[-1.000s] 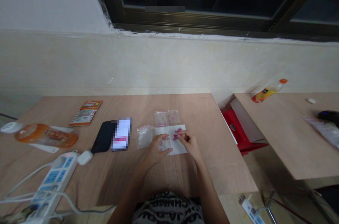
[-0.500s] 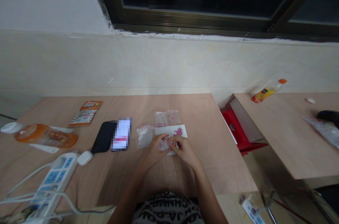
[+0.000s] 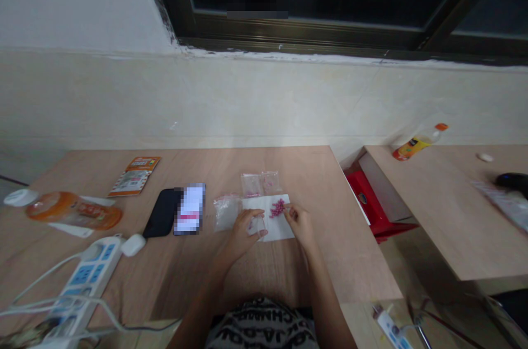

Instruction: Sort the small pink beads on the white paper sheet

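**Figure 1.** The person's 2 arms, seen from above. The left forearm (image 3: 202, 299) and right forearm (image 3: 324, 299) rise from the lower edge and converge centrally. The left hand (image 3: 243, 231) lies palm down, fingers (image 3: 251, 216) curled rightward. The right hand (image 3: 299, 226) angles up-left, fingertips (image 3: 286, 210) drawn together. The 2 hands are near, not touching.

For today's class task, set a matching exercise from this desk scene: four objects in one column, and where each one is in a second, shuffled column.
Objects:
1. pink beads
2. small clear plastic bag
3. black phone
4. white power strip

Places:
A. beside a phone with a blurred screen
B. at the front left, trailing white cables
C. on a white paper sheet
D. held in the left hand

Pairs: 1-C, 2-D, 3-A, 4-B
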Demonstrator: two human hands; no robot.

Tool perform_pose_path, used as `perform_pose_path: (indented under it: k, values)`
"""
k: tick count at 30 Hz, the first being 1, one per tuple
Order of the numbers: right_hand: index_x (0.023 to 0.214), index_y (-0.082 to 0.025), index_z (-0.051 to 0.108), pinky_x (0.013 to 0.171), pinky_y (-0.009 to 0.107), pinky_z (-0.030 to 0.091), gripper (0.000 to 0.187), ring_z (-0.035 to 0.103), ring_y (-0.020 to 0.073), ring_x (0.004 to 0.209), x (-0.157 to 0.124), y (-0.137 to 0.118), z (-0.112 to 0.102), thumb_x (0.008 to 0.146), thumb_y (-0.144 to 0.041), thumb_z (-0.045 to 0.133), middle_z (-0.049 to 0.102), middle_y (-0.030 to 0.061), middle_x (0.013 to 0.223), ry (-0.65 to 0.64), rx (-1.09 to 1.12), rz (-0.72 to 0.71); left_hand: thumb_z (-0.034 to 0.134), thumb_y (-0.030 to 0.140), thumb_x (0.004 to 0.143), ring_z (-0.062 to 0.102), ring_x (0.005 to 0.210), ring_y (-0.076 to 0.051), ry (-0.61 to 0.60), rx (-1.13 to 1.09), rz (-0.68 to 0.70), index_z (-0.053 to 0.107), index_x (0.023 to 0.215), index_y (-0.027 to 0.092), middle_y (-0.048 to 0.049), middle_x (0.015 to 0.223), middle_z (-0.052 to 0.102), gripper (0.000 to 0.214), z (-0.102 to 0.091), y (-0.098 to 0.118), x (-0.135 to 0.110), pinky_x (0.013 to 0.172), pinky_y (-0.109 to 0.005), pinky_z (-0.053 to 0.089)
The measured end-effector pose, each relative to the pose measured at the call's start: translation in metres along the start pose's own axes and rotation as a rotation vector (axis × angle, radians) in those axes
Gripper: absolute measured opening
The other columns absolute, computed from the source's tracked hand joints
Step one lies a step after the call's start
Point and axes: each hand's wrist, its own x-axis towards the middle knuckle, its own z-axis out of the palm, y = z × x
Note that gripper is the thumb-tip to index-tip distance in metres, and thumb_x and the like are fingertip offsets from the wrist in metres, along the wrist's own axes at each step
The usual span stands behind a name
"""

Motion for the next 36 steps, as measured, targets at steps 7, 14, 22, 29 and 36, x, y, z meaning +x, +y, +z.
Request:
perform_pose_path:
  k: [7, 14, 22, 29, 36]
  values:
    - [0.107, -0.021, 0.069, 0.060, 0.023, 0.040, 0.030, 0.059, 0.0155, 0.064, 0.000, 0.032, 0.006, 0.088, -0.036, 0.051, 0.064, 0.0013, 0.070, -0.066, -0.251, 0.116, 0.077, 0.020, 0.069, 0.061, 0.098, -0.023, -0.004, 0.003, 0.018, 0.064, 0.109, 0.022, -0.0058, 0.101, 0.069, 0.042, -0.002, 0.003, 0.001, 0.087, -0.038, 0.048]
    - [0.099, -0.024, 0.070, 0.056, 0.021, 0.034, 0.025, 0.058, 0.0138, 0.061, 0.003, 0.026, 0.009, 0.089, -0.039, 0.053, 0.064, -0.0002, 0.068, -0.070, -0.340, 0.126, 0.076, 0.020, 0.069, 0.061, 0.096, -0.022, 0.007, -0.007, 0.002, 0.063, 0.110, 0.022, -0.0060, 0.101, 0.068, 0.043, -0.003, 0.004, 0.001, 0.084, -0.036, 0.049]
    - [0.103, -0.024, 0.069, 0.053, 0.021, 0.031, 0.028, 0.057, 0.0129, 0.058, 0.006, 0.022, 0.009, 0.091, -0.041, 0.051, 0.064, -0.0008, 0.067, -0.056, -0.360, 0.139, 0.076, 0.023, 0.070, 0.062, 0.098, -0.023, 0.013, -0.001, -0.007, 0.062, 0.112, 0.023, -0.0066, 0.102, 0.069, 0.045, -0.002, -0.001, 0.000, 0.089, -0.040, 0.048]
    - [0.103, -0.026, 0.069, 0.055, 0.021, 0.032, 0.027, 0.058, 0.0131, 0.061, 0.009, 0.022, 0.009, 0.093, -0.039, 0.048, 0.065, -0.0005, 0.068, -0.090, -0.367, 0.143, 0.077, 0.022, 0.068, 0.061, 0.100, -0.023, 0.014, 0.003, -0.032, 0.061, 0.114, 0.023, -0.0069, 0.104, 0.068, 0.049, 0.000, -0.004, -0.001, 0.092, -0.041, 0.047]
    - [0.100, -0.024, 0.070, 0.053, 0.021, 0.031, 0.026, 0.058, 0.0128, 0.059, 0.011, 0.018, 0.005, 0.092, -0.040, 0.050, 0.066, -0.0001, 0.069, -0.104, -0.384, 0.134, 0.076, 0.022, 0.069, 0.061, 0.100, -0.022, 0.015, -0.005, -0.032, 0.060, 0.114, 0.024, -0.0056, 0.102, 0.068, 0.048, -0.001, -0.003, 0.000, 0.093, -0.041, 0.047]
